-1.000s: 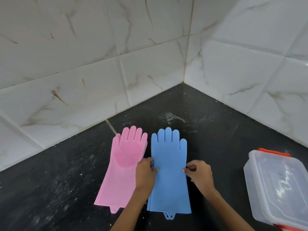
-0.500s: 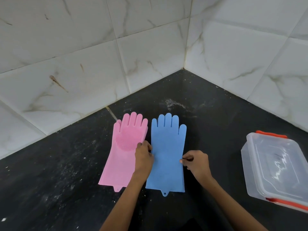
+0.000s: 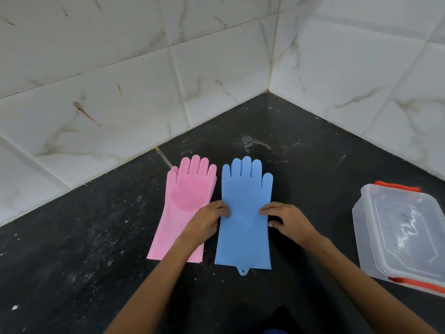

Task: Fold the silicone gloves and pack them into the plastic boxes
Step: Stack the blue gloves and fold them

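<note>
A white marble-patterned tiled wall (image 3: 134, 75) meets in a corner at about 1 o'clock and bounds a black, dust-speckled stone worktop (image 3: 72, 249) that fills the lower part of the view. At 3 o'clock, near the right edge of the view, stands a clear rectangular plastic box with a closed lid and orange clips (image 3: 404, 235), well apart from the gloves.

In the middle of the worktop lies a flat blue silicone glove (image 3: 244, 239), fingers pointing to 12 o'clock, cuff toward 6 o'clock with a small hanging tab at its hem. Just beside it, at its 9 o'clock side, lies a flat pink silicone glove (image 3: 183, 201), palm up with a round patch of bristles showing, fingers also toward 12 o'clock. The two gloves are side by side, unfolded, with a narrow gap between them.

The left hand (image 3: 204, 222) lies over the pink glove's inner edge, its fingers curled onto the blue glove's left edge. The right hand (image 3: 286, 220) has its fingertips on the blue glove's right edge. Whether either grip pinches the edge or only presses it, I cannot tell.
</note>
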`<state>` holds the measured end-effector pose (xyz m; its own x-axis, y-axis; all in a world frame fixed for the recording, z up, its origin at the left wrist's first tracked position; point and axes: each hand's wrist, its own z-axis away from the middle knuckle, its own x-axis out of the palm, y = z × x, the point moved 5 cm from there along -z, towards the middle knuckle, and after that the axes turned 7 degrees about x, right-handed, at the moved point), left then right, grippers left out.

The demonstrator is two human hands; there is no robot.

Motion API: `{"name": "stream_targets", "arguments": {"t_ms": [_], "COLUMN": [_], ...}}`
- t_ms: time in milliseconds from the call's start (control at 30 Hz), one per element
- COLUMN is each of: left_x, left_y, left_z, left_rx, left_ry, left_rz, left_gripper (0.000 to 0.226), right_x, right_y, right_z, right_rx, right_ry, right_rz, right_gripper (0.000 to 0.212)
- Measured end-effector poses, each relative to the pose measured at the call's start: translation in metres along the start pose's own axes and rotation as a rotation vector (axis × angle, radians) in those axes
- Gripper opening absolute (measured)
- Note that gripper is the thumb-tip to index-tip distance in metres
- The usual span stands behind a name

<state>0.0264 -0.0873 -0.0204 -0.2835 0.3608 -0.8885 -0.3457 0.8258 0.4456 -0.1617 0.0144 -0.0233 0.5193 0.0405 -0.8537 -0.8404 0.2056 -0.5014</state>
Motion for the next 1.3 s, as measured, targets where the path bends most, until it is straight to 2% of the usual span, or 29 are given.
{"name": "stream_targets", "arguments": {"t_ms": [133,300,500,667,767,900,967,1100,1300], "left_x": [-0.006,-0.009,-0.008,-0.01,-0.004,0.004,0.005,0.008,0.017], "left_y": [-0.007,-0.007,-0.001,0.009,0.015,0.011,0.009,0.007,0.012], "left_z": [0.001,-0.001,-0.001,0.003,0.008,0.009,0.007,0.004,0.007], "left_rx": [0.024,0.062,0.023,-0.053,-0.16,-0.506,-0.661,-0.749,-0.734], "left_ry": [-0.096,-0.101,0.003,0.122,0.175,0.258,0.299,0.34,0.417], "left_rz": [-0.025,-0.028,0.023,0.06,0.128,0.301,0.445,0.512,0.439], "left_gripper": [0.031,0.022,0.017,0.018,0.015,0.008,0.014,0.014,0.008], "right_x": [-0.001,0.001,0.003,0.002,0.001,0.002,0.006,0.01,0.013], "right_y": [0.006,0.006,0.002,0.001,0.005,0.018,0.02,0.02,0.018], "right_z": [0.001,0.005,0.006,0.01,0.021,0.025,0.019,0.016,0.019], "right_rx": [-0.06,-0.15,-0.153,-0.08,-0.021,0.152,0.266,0.411,0.479], "right_ry": [0.016,0.117,0.264,0.296,0.264,0.253,0.246,0.306,0.341], "right_rz": [-0.048,-0.079,-0.092,-0.178,-0.252,-0.445,-0.523,-0.583,-0.571], "right_gripper": [0.041,0.028,0.017,0.018,0.019,0.025,0.017,0.005,0.008]}}
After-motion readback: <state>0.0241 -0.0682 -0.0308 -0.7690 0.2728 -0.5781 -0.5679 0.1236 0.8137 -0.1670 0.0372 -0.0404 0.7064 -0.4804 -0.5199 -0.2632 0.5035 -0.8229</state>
